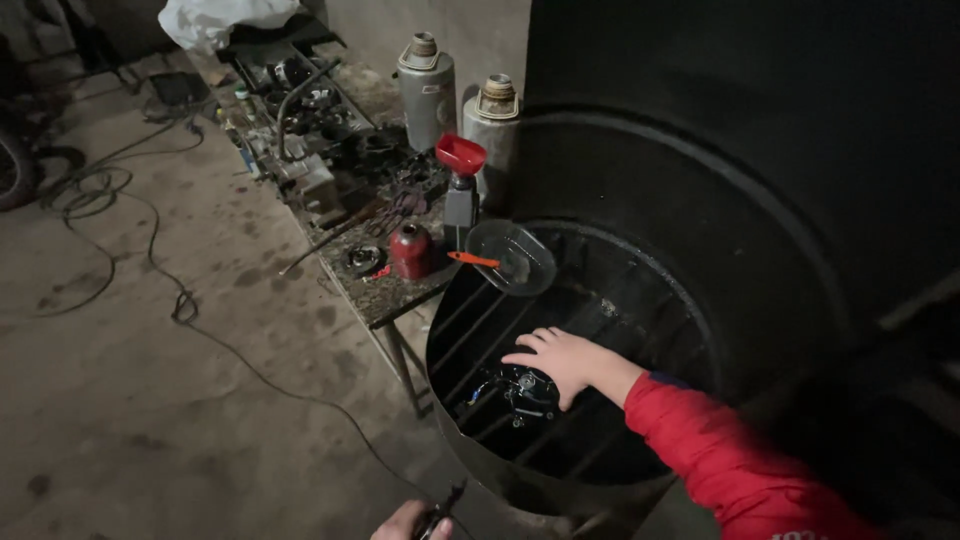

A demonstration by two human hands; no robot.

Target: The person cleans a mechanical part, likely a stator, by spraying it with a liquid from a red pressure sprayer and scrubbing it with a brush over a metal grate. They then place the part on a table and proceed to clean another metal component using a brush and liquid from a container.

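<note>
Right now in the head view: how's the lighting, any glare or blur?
Head view: dim overall, and the right side behind the black drum falls into near-black shadow. Specular glints show on the clear dish and on the shiny part under the right hand. The left hand is cut off by the bottom edge and soft. The workbench clutter is murky, with fine detail lost.

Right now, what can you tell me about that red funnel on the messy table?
The red funnel looks like plastic, with a wide open mouth on top that narrows downward. It stands upright, its spout stuck into the top of a small grey container near the table's edge. Two tall metal canisters stand behind it, and a dark red can sits beside it. No hand touches it.
</note>
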